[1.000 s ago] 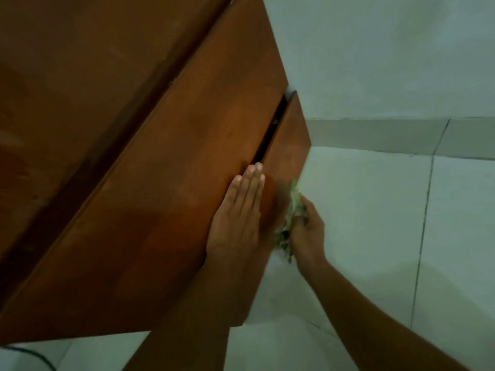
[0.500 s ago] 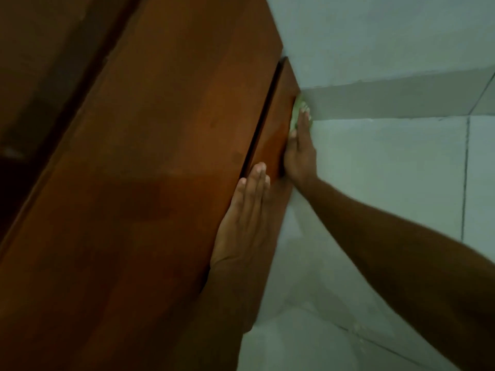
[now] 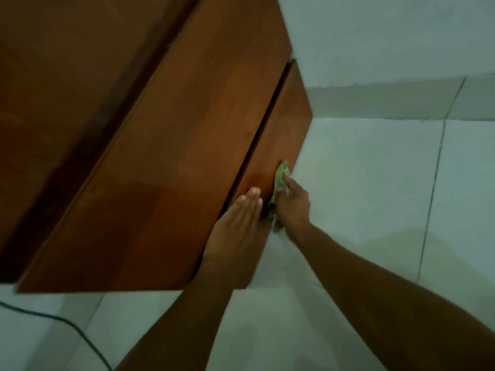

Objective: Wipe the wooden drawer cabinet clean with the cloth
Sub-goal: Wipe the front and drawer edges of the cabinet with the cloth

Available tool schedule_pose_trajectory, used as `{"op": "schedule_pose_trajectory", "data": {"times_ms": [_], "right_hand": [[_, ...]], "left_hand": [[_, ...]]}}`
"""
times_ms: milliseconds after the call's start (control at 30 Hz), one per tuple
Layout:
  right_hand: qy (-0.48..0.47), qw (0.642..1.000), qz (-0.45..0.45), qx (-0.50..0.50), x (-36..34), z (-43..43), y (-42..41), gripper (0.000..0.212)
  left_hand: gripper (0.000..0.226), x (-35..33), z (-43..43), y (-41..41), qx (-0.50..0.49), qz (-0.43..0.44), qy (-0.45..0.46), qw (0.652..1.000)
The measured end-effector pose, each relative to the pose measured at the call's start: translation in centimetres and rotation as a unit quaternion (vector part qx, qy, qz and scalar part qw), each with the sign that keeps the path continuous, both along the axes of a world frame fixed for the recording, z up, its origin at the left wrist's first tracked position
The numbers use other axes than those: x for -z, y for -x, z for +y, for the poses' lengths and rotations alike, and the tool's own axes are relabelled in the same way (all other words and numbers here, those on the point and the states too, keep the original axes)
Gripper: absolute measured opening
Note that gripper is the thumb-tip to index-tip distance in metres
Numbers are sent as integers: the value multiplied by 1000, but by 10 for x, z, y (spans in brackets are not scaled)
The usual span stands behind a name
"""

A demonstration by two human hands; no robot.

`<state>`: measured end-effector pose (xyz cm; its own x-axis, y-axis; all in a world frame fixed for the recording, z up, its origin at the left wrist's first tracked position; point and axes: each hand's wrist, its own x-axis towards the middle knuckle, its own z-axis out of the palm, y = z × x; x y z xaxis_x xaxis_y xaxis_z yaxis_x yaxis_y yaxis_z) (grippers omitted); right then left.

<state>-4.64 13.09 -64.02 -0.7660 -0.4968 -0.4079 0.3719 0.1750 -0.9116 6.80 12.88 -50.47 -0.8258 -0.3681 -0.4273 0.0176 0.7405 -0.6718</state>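
Note:
The wooden drawer cabinet (image 3: 171,162) fills the upper left, seen from above, its brown drawer fronts slanting down to the floor. A dark gap runs between the upper drawer front and the lowest drawer front (image 3: 284,129). My left hand (image 3: 235,226) lies flat on the wood, fingers together, just beside that gap. My right hand (image 3: 292,204) grips a crumpled pale green cloth (image 3: 280,180) and presses it against the lowest drawer front, right next to my left hand. Part of the cloth is hidden under my fingers.
White floor tiles (image 3: 361,183) spread to the right and below the cabinet. A pale wall with a tiled skirting (image 3: 375,100) stands behind. A black cable (image 3: 67,325) curves over the floor at the lower left.
My right hand has slid the cloth back from the far corner of the lowest drawer front toward me, beside my left hand. My left hand stays flat on the wood.

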Motion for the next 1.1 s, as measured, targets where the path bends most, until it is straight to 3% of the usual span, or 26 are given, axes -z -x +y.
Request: {"op": "schedule_pose_trajectory", "data": {"times_ms": [133, 267, 367, 467, 567, 633, 767, 933, 1100], "right_hand": [[14, 998, -51, -20, -6, 40, -94, 39], [-28, 991, -55, -115, 8, 71, -147, 43], [-40, 996, -58, -52, 1, 74, -141, 43], [15, 1000, 8, 25, -30, 64, -137, 47], [79, 988, 132, -4, -47, 58, -163, 58], [76, 984, 160, -19, -35, 63, -184, 65], [-12, 996, 17, -92, -16, 95, -189, 60], [34, 996, 83, 7, -41, 80, -182, 57], [97, 990, 92, -49, -43, 106, -212, 47]], "left_hand": [[69, -6, 24, -69, -1, -25, 2, 1000], [61, -8, 42, -109, -35, -1, 2, 999], [63, -11, 51, -138, -54, 21, -17, 998], [67, -16, 59, -156, -56, 40, -20, 997], [69, -21, 64, -159, -71, 37, -20, 997], [67, -18, 63, -160, -69, 65, -10, 995], [64, -11, 59, -165, -58, 99, 0, 993], [63, -11, 62, -172, -60, 138, 1, 989], [63, -10, 61, -175, -48, 144, 6, 988]]}}
